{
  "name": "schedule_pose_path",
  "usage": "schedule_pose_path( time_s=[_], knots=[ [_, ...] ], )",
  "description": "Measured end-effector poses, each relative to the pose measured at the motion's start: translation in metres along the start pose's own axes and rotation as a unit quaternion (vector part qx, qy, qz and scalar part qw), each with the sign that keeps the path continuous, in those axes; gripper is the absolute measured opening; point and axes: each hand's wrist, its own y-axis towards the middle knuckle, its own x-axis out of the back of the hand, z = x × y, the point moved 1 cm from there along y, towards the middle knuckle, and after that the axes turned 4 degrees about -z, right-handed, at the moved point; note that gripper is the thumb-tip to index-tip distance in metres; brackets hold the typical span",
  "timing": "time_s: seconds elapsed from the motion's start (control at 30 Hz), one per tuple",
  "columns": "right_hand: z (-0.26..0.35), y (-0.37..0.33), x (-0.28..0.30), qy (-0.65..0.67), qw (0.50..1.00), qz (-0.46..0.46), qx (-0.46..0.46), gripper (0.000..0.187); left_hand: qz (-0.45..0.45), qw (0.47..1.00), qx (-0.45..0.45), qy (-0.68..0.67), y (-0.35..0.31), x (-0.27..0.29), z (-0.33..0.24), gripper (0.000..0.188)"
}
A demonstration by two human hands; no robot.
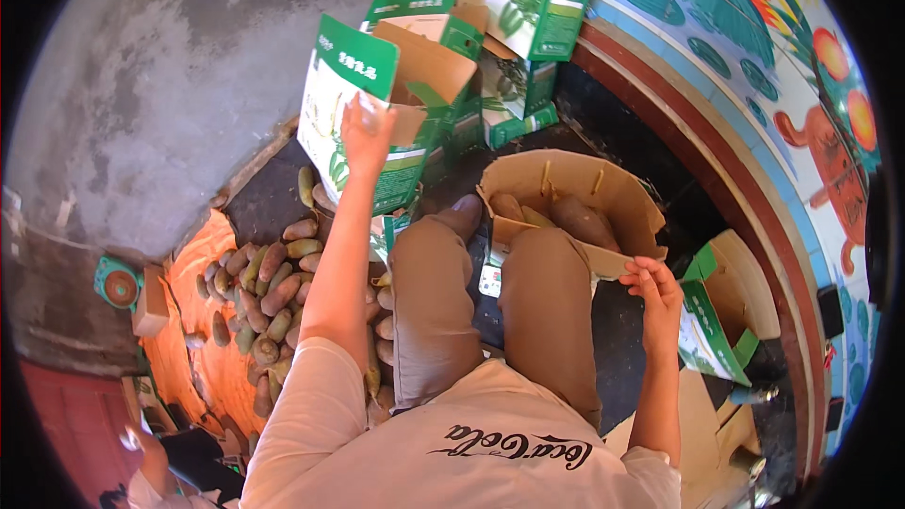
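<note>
My left hand (366, 132) reaches forward to a tall green-and-white carton (356, 61) with raised flaps. Its fingers look apart, slightly blurred, at the carton's printed side; contact is hard to judge. Just beyond my knees stands an open carton (509, 172) with a brown inside. Several large, long, reddish-brown vegetables (577, 219) lie in it. At the near right corner of that carton, my right hand (654, 285) pinches the edge of its flap between thumb and fingers. My knees hide part of the carton's near side.
To my left, many long reddish and greenish vegetables (273, 292) lie heaped beside an orange sheet (179, 311). More printed cartons (514, 0) are stacked ahead. Another open carton (721, 311) sits at right, near a painted wall (764, 47). Another person's arm (151, 457) shows lower left.
</note>
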Motion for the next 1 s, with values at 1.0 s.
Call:
schedule_pose_path(
  time_s=[1.0],
  knots=[
    [-0.112, 0.235, -0.062, -0.603, 0.758, -0.104, 0.225, 0.018, 0.576, 0.766, -0.229, 0.170, -0.185, -0.149, -0.128, 0.036]
  ],
)
